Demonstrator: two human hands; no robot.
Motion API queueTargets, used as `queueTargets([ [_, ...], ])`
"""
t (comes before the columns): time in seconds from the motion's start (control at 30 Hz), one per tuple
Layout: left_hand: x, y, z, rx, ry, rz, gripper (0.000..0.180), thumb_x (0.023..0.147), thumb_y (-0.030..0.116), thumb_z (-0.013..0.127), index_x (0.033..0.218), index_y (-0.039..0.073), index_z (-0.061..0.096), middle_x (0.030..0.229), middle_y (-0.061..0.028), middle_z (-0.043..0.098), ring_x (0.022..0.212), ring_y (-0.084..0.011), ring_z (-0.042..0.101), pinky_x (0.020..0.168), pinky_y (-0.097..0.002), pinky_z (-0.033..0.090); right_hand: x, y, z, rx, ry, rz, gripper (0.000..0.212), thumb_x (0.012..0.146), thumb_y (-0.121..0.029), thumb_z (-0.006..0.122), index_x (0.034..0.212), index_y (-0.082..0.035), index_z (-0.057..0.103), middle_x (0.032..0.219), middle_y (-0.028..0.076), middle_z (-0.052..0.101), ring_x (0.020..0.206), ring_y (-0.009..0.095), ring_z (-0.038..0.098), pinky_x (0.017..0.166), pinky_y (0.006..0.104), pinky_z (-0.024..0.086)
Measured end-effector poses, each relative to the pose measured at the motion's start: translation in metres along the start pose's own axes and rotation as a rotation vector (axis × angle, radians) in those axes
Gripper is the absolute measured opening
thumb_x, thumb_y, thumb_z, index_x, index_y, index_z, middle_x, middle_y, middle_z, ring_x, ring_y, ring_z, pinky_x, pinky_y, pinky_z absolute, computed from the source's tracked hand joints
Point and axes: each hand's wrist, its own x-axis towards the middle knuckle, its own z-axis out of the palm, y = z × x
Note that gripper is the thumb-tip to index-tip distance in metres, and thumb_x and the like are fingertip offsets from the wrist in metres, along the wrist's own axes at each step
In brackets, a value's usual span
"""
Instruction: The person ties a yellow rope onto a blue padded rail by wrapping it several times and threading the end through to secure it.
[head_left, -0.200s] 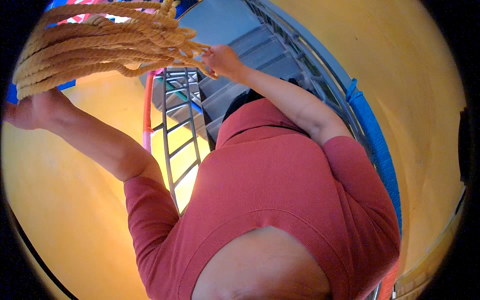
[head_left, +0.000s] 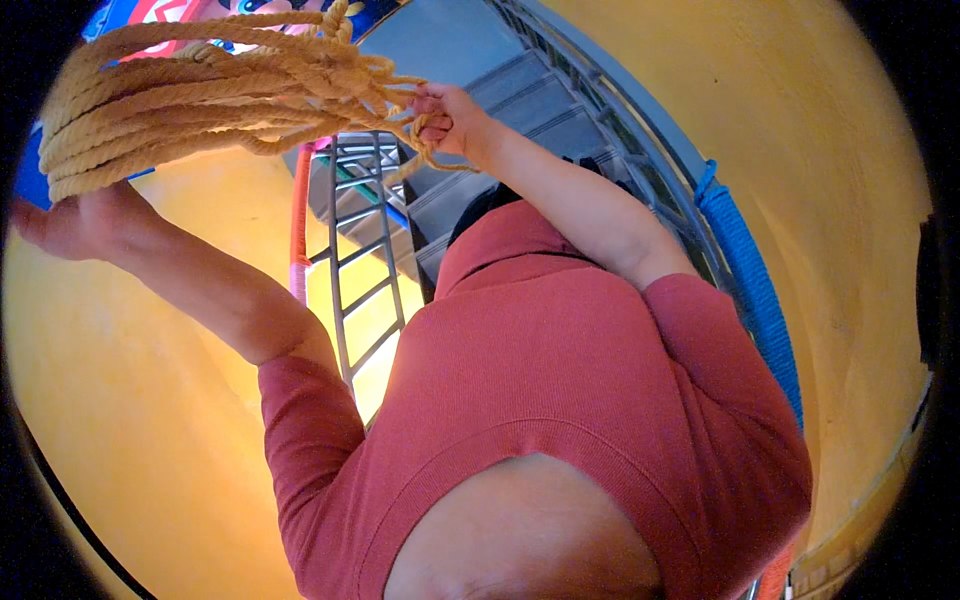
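A thick bundle of tan rope (head_left: 200, 100) stretches between my two hands at the upper left. My left hand (head_left: 85, 222) holds the bundle's left end from below, with its fingers mostly hidden behind the strands. At the other end, the fingers of my right hand (head_left: 447, 120) are closed around a few strands. A small loop hangs just below that hand, and the strands there look tangled.
Grey stairs (head_left: 500, 120) lie beyond my right arm. A metal railing (head_left: 365, 250) runs below the rope, beside an orange-wrapped post (head_left: 301, 205). On the right, a blue-wrapped handrail (head_left: 750, 270) follows the yellow wall (head_left: 850, 250). A colourful panel (head_left: 170, 15) is behind the rope.
My right hand has shifted slightly right, and a loop of rope now trails below it. My left hand and the bundle have also drifted a little to the right.
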Motion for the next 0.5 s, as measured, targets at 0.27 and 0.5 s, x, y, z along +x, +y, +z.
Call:
queueTargets([
  [0.27, -0.011, 0.010, -0.035, -0.164, 0.105, 0.144, 0.084, 0.071, 0.025, 0.055, 0.137, -0.007, 0.012, 0.137, -0.0279, 0.024, 0.132, -0.0463, 0.013, 0.108, -0.0598, 0.007, -0.014, -0.008, -0.017, 0.071, 0.258, -0.142, 0.013, 0.089, -0.017, 0.045, 0.078, -0.009, 0.046, 0.054, -0.002, 0.041, 0.034, 0.007, 0.021, 0.035, 0.0237, 0.020],
  [0.5, -0.023, 0.029, -0.056, -0.199, 0.277, 0.293, 0.050, 0.079, 0.017, 0.042, 0.122, -0.007, 0.034, 0.107, -0.0184, 0.051, 0.111, -0.0370, 0.044, 0.107, -0.0610, 0.015, -0.073, -0.028, -0.117, -0.024, 0.593, -0.165, 0.022, 0.095, -0.025, 0.038, 0.086, -0.007, 0.046, 0.064, 0.006, 0.048, 0.038, 0.011, 0.029, 0.034, 0.0253, 0.022],
])
